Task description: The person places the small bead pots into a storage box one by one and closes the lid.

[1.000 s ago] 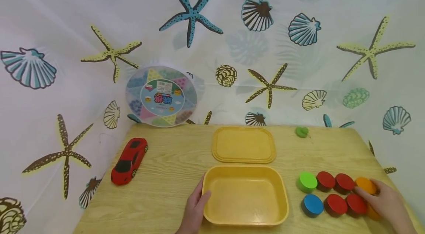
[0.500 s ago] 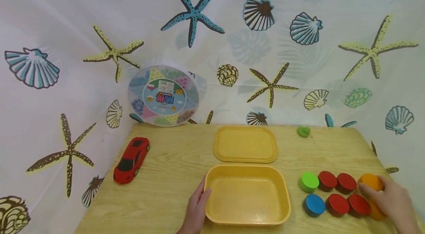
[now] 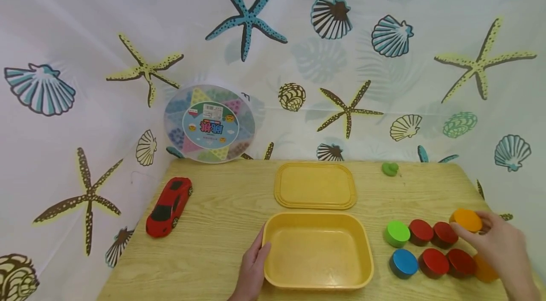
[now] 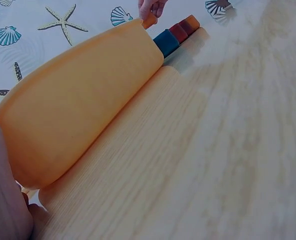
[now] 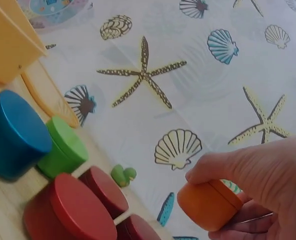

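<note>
My right hand [image 3: 503, 244] pinches a small orange round tin [image 3: 466, 221] between thumb and fingers. In the right wrist view this orange tin [image 5: 208, 205] is raised, tilted, with a lid seam showing. Below it another orange tin [image 3: 485, 269] is partly hidden by the hand. Several red tins, among them one front red tin [image 3: 433, 263], stand in two rows with a green tin [image 3: 397, 234] and a blue tin [image 3: 403, 263]. My left hand [image 3: 251, 265] grips the left wall of an empty yellow plastic box [image 3: 317, 282], thumb at the rim.
Behind the box lies a flat yellow lid [image 3: 314, 186]. A red toy car [image 3: 169, 206] sits at the left, and a small green toy [image 3: 390, 169] at the back right. A round game box [image 3: 210, 124] leans against the patterned cloth [image 3: 273, 31].
The right hand has lifted the orange tin from the far end of the back row and moved it slightly left. The left hand stays on the box.
</note>
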Demonstrator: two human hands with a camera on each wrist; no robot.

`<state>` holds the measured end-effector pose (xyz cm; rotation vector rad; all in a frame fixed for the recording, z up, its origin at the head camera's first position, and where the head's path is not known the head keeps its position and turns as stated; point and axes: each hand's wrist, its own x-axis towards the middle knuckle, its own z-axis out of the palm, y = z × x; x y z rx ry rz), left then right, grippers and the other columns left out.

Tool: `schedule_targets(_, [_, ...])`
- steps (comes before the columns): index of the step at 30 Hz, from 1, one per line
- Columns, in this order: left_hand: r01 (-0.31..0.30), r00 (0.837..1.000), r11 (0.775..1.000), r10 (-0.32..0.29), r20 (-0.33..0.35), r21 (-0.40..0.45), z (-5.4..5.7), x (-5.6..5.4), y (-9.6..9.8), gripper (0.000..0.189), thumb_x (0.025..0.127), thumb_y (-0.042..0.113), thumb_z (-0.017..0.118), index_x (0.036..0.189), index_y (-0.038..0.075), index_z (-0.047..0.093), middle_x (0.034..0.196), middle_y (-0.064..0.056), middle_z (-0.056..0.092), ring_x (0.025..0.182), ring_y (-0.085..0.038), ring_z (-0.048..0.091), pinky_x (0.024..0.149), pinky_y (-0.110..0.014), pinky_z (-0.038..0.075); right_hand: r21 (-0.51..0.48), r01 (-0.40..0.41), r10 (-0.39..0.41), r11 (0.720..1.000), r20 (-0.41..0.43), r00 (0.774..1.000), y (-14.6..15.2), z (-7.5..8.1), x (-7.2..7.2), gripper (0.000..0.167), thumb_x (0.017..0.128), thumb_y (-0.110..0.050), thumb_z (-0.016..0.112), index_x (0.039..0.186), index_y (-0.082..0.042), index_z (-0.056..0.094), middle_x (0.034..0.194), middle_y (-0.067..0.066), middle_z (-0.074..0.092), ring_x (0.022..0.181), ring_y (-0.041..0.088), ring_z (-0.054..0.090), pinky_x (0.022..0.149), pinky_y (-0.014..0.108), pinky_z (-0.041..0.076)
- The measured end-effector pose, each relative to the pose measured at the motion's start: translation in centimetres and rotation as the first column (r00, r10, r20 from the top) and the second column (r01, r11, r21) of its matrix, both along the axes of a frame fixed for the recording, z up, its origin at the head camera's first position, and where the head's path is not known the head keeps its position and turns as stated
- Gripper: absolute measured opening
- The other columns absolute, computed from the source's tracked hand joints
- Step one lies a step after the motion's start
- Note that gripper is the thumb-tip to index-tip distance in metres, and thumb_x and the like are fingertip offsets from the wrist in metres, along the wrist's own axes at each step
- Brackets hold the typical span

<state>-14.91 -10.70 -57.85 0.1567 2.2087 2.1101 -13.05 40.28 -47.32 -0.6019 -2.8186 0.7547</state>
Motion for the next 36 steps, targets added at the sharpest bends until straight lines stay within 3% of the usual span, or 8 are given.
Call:
schedule_targets(5, [-0.007, 1.0, 1.0, 0.007, -0.001, -0.016, 0.1, 0.1, 0.0, 0.059, 0.115, 0.032, 0.041, 0.165, 0.007, 0.027, 0.17, -0.008, 0.028, 0.153, -0.024, 0.029, 0.118, -0.026, 0.033, -0.029, -0.049, 0.044, 0.998, -0.166, 0.985, -2.2, 0.2, 0.0, 0.076, 0.086, -0.043, 0.086, 0.129, 0.013, 0.06, 0.116, 0.037, 0.068, 0.091, 0.042, 0.067, 0.065, 0.018, 0.05])
schedule_targets(8, [-0.007, 1.0, 1.0, 0.007, -0.001, -0.016, 0.2, 0.1, 0.0, 0.058, 0.115, 0.032, 0.041, 0.165, 0.007, 0.027, 0.17, -0.007, 0.028, 0.153, -0.022, 0.028, 0.117, -0.021, 0.031, -0.056, -0.078, 0.061, 0.995, -0.261, 0.963, -3.5, -0.1, 0.0, 0.067, 0.083, -0.037, 0.09, 0.126, 0.008, 0.066, 0.112, 0.031, 0.072, 0.084, 0.013, 0.067, 0.061, 0.004, 0.043])
schedule_targets(12, [-0.007, 1.0, 1.0, 0.007, 0.003, -0.026, 0.3, 0.2, 0.0, 0.058, 0.114, 0.034, 0.041, 0.165, 0.009, 0.027, 0.17, -0.005, 0.028, 0.153, -0.021, 0.028, 0.118, -0.023, 0.03, -0.105, -0.124, 0.085, 0.987, -0.314, 0.946, -5.2, -0.4, -0.3, 0.063, 0.081, -0.035, 0.092, 0.126, 0.004, 0.069, 0.11, 0.026, 0.075, 0.076, -0.018, 0.051, 0.064, 0.003, 0.045])
schedule_targets(16, [-0.008, 1.0, 0.999, 0.008, 0.005, -0.036, 0.3, 0.2, -0.2, 0.058, 0.115, 0.034, 0.041, 0.166, 0.01, 0.028, 0.17, -0.005, 0.029, 0.153, -0.023, 0.029, 0.12, -0.029, 0.03, -0.127, -0.192, 0.147, 0.973, -0.298, 0.943, -7.3, -0.6, -0.7, 0.063, 0.083, -0.036, 0.091, 0.128, 0.002, 0.069, 0.11, 0.022, 0.076, 0.077, -0.005, 0.061, 0.065, 0.007, 0.049])
schedule_targets(19, [-0.011, 1.0, 0.999, 0.011, 0.004, -0.041, 0.3, 0.3, -0.2, 0.057, 0.115, 0.033, 0.041, 0.166, 0.011, 0.028, 0.17, -0.004, 0.029, 0.153, -0.022, 0.029, 0.118, -0.021, 0.03, -0.137, -0.253, 0.205, 0.958, -0.29, 0.935, -9.2, -0.5, -1.1, 0.062, 0.084, -0.037, 0.09, 0.129, 0.0, 0.069, 0.11, 0.019, 0.077, 0.082, 0.01, 0.069, 0.069, 0.01, 0.052])
schedule_targets(24, [0.016, 1.0, 1.0, -0.016, 0.002, -0.004, 0.3, 0.3, -0.2, 0.061, 0.114, 0.031, 0.042, 0.168, 0.013, 0.02, 0.173, -0.004, 0.021, 0.155, -0.022, 0.024, 0.113, -0.012, 0.029, -0.177, -0.366, 0.311, 0.913, -0.278, 0.909, -12.4, -0.2, -1.4, 0.061, 0.084, -0.037, 0.09, 0.13, -0.003, 0.071, 0.116, 0.016, 0.076, 0.09, 0.022, 0.074, 0.074, 0.018, 0.058])
schedule_targets(31, [0.013, 0.999, 1.0, -0.014, 0.03, 0.002, 0.6, 0.4, -0.2, 0.061, 0.114, 0.032, 0.043, 0.169, 0.018, 0.018, 0.173, -0.001, 0.019, 0.156, -0.02, 0.021, 0.121, -0.027, 0.027, -0.24, -0.482, 0.432, 0.842, -0.235, 0.871, -16.3, -0.6, -2.2, 0.058, 0.08, -0.041, 0.092, 0.126, -0.009, 0.074, 0.112, 0.004, 0.078, 0.088, 0.014, 0.072, 0.077, 0.032, 0.062])
schedule_targets(36, [0.016, 1.0, 1.0, -0.016, 0.012, -0.008, 0.7, 0.4, -0.1, 0.063, 0.114, 0.036, 0.042, 0.169, 0.018, 0.018, 0.173, 0.001, 0.019, 0.157, -0.018, 0.019, 0.118, -0.017, 0.024, -0.248, -0.574, 0.523, 0.78, -0.243, 0.817, -18.3, -1.3, -3.2, 0.056, 0.08, -0.041, 0.092, 0.123, -0.01, 0.075, 0.107, -0.001, 0.078, 0.087, 0.01, 0.071, 0.076, 0.031, 0.062])
